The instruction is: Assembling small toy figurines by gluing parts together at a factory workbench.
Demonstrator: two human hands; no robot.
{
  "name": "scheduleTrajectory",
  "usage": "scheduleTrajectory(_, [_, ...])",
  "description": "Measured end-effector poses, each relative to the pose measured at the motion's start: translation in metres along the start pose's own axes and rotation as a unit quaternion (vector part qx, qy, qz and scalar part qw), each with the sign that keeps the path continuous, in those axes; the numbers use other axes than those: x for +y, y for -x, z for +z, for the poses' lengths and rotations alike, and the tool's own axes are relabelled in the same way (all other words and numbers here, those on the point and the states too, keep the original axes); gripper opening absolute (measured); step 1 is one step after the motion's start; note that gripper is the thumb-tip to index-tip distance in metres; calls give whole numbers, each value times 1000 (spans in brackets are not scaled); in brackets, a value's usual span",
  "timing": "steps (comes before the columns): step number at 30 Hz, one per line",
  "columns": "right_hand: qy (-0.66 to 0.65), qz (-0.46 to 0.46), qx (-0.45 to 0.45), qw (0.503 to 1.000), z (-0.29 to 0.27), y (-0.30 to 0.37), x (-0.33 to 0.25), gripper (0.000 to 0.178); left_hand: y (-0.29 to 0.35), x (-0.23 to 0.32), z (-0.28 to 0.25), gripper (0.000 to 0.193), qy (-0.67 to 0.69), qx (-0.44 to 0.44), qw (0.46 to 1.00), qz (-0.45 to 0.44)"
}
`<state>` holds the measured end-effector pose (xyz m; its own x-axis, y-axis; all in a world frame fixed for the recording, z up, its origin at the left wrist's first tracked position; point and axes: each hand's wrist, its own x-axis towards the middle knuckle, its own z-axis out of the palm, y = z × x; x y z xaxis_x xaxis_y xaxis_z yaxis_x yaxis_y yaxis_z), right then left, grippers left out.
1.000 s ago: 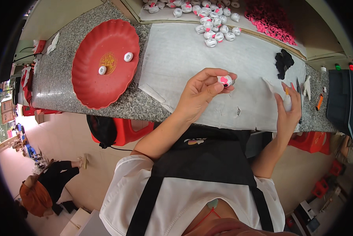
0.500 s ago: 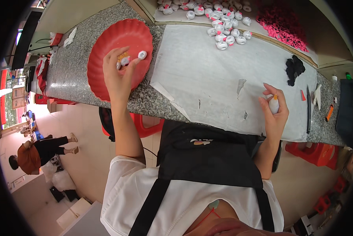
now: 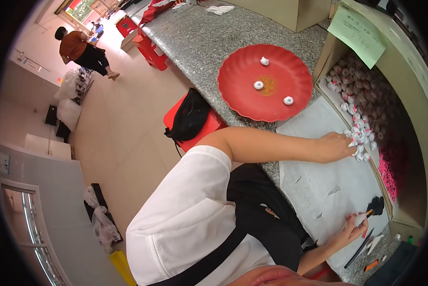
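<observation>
My left hand (image 3: 337, 147) reaches across the white sheet (image 3: 304, 178) to a heap of small round white pieces with pink bits (image 3: 362, 129). Its fingers are curled at the edge of the heap, and their tips are hidden among the pieces. Lower down, my right hand (image 3: 348, 232) is closed around a small white squeeze bottle (image 3: 360, 219) with an orange tip, which points at a black crumpled clump (image 3: 376, 206). Three white pieces lie apart on a red scalloped plate (image 3: 238, 97), one of them near its middle (image 3: 258, 85).
A shelf compartment behind the sheet holds more white pieces and a pink pile (image 3: 388, 176). Beside my right hand lie a thin black tool (image 3: 358, 249) and an orange-handled tool (image 3: 371, 265). A black bag (image 3: 192, 112) rests on a red stool (image 3: 176, 117). Another person (image 3: 80, 50) stands far off.
My left hand has moved from over the red plate to the heap of white pieces. The view has turned, and my right hand still holds the bottle.
</observation>
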<state>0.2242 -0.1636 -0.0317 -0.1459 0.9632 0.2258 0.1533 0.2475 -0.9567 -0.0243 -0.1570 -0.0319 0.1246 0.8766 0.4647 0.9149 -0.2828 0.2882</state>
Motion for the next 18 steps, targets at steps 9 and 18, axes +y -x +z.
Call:
scheduleTrajectory(9, [-187, 19, -23, 982, 16, 4, -40, 41, 29, 39, -32, 20, 702, -5, 689, -181])
scheduleTrajectory(18, [-469, 50, 112, 875, 33, -3, -71, 34, 38, 60, -20, 31, 766, 55, 586, -260])
